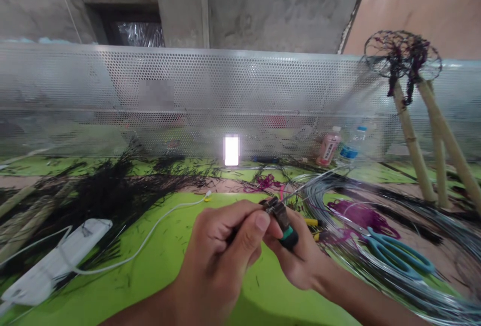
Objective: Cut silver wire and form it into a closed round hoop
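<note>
My right hand [295, 253] is closed around a pair of pliers [287, 233] with a black and green handle, its dark metal head pointing up and to the left. A thin metal wire [306, 184] runs from the pliers' head toward the upper right. My left hand [229, 251] is closed, thumb and forefinger pinching at the jaws where the wire seems to end. The fingers hide what lies inside its grip. Both hands meet above the green surface [150, 291]. Behind my right hand show yellow handle ends [312, 222].
On the right lie a wire coil [315, 193], blue-handled scissors [400, 253] and purple thread [366, 218]. Bamboo poles [413, 150] stand beyond. Two bottles [328, 146] stand by the perforated metal panel [195, 85]. A power strip [56, 261] and black strands [108, 185] are left.
</note>
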Demonstrator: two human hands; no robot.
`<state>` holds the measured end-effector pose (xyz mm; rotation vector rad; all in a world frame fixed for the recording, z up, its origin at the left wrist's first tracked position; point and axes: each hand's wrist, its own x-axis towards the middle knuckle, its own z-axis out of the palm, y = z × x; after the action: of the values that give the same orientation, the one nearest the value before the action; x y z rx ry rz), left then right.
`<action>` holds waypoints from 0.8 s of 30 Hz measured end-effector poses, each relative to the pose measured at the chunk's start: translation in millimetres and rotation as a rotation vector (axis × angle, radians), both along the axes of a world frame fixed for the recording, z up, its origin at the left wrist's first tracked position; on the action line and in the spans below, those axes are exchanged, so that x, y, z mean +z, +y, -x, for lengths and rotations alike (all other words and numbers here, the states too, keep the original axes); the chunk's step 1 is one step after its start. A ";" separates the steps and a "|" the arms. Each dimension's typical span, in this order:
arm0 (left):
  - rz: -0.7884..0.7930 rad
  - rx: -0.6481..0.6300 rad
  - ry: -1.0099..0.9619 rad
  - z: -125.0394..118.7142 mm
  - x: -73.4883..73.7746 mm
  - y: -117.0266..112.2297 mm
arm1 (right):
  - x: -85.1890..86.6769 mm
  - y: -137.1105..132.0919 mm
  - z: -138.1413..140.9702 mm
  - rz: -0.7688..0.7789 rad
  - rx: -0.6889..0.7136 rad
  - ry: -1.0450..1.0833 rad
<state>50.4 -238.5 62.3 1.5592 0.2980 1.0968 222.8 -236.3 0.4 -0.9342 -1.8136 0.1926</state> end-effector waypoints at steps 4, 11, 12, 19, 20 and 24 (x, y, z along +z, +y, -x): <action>-0.032 0.048 0.018 0.3 1.6 -0.1 | 2.5 6.3 2.7 -0.041 0.006 0.020; -0.605 0.501 0.200 6.9 7.1 -1.1 | 16.2 -4.3 9.2 0.101 0.100 0.095; -0.674 0.562 0.208 6.8 7.5 -1.2 | 16.5 -5.1 9.5 0.119 0.106 0.111; -0.735 0.606 0.273 7.5 12.0 -2.7 | 10.1 6.5 0.3 -0.059 0.000 0.031; -0.732 0.604 0.287 8.3 13.1 -2.9 | 9.5 7.8 -1.1 -0.065 -0.001 0.021; -0.678 0.571 0.314 10.2 16.1 -2.4 | 10.7 8.9 -3.1 -0.057 0.009 0.008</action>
<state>40.2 -240.9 78.3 2.3479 0.6615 1.4825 225.8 -227.4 11.2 -0.8842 -1.8068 0.1497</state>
